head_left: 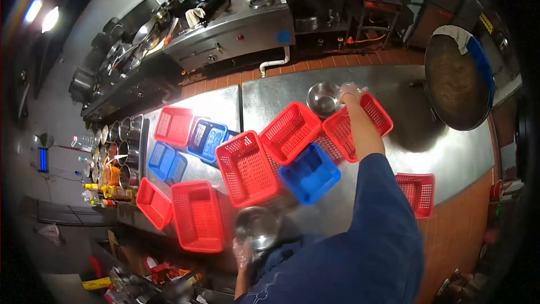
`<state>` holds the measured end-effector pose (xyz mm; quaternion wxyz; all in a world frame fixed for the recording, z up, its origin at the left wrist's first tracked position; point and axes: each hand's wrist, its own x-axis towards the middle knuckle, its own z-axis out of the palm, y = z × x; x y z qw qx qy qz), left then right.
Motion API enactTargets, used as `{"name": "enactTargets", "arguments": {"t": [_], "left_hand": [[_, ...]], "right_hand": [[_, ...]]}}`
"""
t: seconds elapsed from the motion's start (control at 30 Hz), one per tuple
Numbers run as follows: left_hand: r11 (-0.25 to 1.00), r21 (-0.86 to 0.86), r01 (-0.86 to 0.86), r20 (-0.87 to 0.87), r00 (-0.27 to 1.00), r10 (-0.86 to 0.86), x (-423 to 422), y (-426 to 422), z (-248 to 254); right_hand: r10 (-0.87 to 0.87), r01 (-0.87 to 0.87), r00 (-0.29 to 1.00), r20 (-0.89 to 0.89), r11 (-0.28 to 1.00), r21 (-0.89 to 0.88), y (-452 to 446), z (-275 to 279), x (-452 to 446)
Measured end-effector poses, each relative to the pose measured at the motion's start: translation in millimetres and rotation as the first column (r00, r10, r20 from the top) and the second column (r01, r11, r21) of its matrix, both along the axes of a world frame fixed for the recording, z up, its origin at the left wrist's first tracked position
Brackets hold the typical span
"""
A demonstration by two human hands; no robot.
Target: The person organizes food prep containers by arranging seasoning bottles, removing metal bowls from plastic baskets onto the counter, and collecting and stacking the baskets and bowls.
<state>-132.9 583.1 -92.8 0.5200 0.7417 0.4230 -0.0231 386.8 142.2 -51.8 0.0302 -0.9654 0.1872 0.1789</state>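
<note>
My left hand, in a clear plastic glove, is at the rim of a steel bowl near the table's front edge. My right hand, also gloved, reaches to the far side, at the rim of a smaller steel bowl. My right forearm passes over a red basket. Between the two bowls stand red baskets and a blue basket. The finger positions of both hands are hard to make out.
More red baskets and blue baskets stand on the steel table at the left. One red basket is at the right edge. A large wok sits at the far right. Steel containers line the left end.
</note>
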Motion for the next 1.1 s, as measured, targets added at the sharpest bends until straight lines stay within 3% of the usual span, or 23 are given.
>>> {"name": "enactTargets", "arguments": {"t": [0.1, 0.17, 0.2, 0.23, 0.33, 0.37, 0.43, 0.47, 0.53, 0.6, 0.63, 0.67, 0.7, 0.73, 0.77, 0.8, 0.83, 0.87, 0.9, 0.93, 0.97, 1.03, 1.1], "left_hand": [[0.977, 0.156, 0.145, -0.032, 0.989, -0.142, -11, 14, -21], [0.979, 0.139, 0.148, -0.028, 0.989, -0.146, -15, 24, -37], [0.985, 0.11, 0.133, 0.004, 0.991, -0.134, -16, 26, -41], [0.99, 0.079, 0.119, 0.034, 0.992, -0.122, -18, 28, -46], [0.996, -0.006, 0.085, 0.123, 0.989, -0.084, -16, 29, -53], [0.996, -0.005, 0.088, 0.128, 0.988, -0.087, -15, 30, -50], [0.99, -0.101, 0.102, 0.178, 0.981, -0.082, -4, 21, -29], [0.98, -0.192, 0.052, 0.224, 0.974, -0.008, 6, 7, -2], [0.984, -0.162, 0.076, 0.203, 0.978, -0.043, 12, 8, 7], [0.987, -0.121, 0.109, 0.183, 0.979, -0.086, 9, 16, 2], [0.985, -0.136, 0.111, 0.191, 0.978, -0.084, 9, 20, 2], [0.984, -0.066, 0.163, 0.159, 0.976, -0.151, 9, 25, 5], [0.977, 0.002, 0.215, 0.121, 0.969, -0.213, 10, 28, 9], [0.964, -0.136, 0.227, 0.102, 0.972, -0.214, 15, 27, 27], [0.935, -0.268, 0.23, 0.082, 0.973, -0.216, 17, 29, 44], [0.892, 0.141, 0.429, 0.221, 0.865, -0.45, 15, 42, 22], [0.682, 0.537, 0.496, 0.233, 0.69, -0.685, 9, 53, -3], [0.793, 0.289, 0.537, 0.315, 0.728, -0.608, 11, 55, -1], [0.854, 0.027, 0.52, 0.363, 0.791, -0.493, 13, 57, 0], [0.862, -0.074, 0.501, 0.364, 0.819, -0.445, 15, 61, 4], [0.863, -0.128, 0.488, 0.346, 0.838, -0.423, 20, 63, 12], [0.869, -0.161, 0.469, 0.298, 0.862, -0.41, 23, 68, 25], [0.874, -0.181, 0.451, 0.26, 0.879, -0.4, 25, 74, 34]], "right_hand": [[-0.054, 0.053, 0.996, 0.069, 0.999, 0.011, -5, -15, 10], [0.027, -0.07, 0.965, 0.259, 0.985, 0.159, -9, -12, 13], [0.002, -0.042, 0.981, 0.192, 0.978, 0.206, -5, 9, 16], [0.001, -0.042, 0.981, 0.193, 0.978, 0.206, -6, 15, 17], [0.069, -0.158, 0.859, 0.507, 0.978, 0.135, -8, 31, 9], [0.066, -0.156, 0.857, 0.511, 0.978, 0.136, -7, 41, -4], [0.01, -0.208, 0.719, 0.695, 0.957, 0.201, -4, 68, -46], [0.002, -0.234, 0.689, 0.724, 0.947, 0.22, -1, 73, -69], [0.09, -0.294, 0.562, 0.822, 0.951, 0.097, 10, 57, -123], [0.161, -0.421, 0.655, 0.738, 0.889, 0.18, 39, 57, -197], [0.216, -0.442, 0.489, 0.845, 0.897, 0.027, 65, 34, -233], [0.516, -0.565, 0.143, 0.845, 0.744, -0.358, 82, 17, -263], [0.496, -0.662, 0.357, 0.791, 0.732, -0.16, 103, 0, -296], [0.469, -0.674, 0.561, 0.682, 0.737, 0.047, 128, -5, -330], [0.428, -0.688, 0.633, 0.645, 0.694, 0.214, 156, -11, -355], [0.385, -0.666, 0.707, 0.593, 0.644, 0.377, 183, -15, -381], [0.39, -0.745, 0.59, 0.707, 0.6, 0.291, 204, -39, -400], [0.403, -0.748, 0.597, 0.693, 0.593, 0.299, 224, -25, -411], [0.295, -0.578, 0.798, 0.526, 0.621, 0.529, 242, -11, -423], [0.191, -0.351, 0.935, 0.3, 0.622, 0.7, 254, -1, -431], [0.219, -0.348, 0.938, 0.27, 0.62, 0.703, 259, -13, -436], [0.029, -0.421, 0.863, 0.505, 0.594, 0.685, 269, -47, -448], [0.077, -0.132, 0.991, 0.108, 0.576, 0.807, 272, -8, -434]]}}
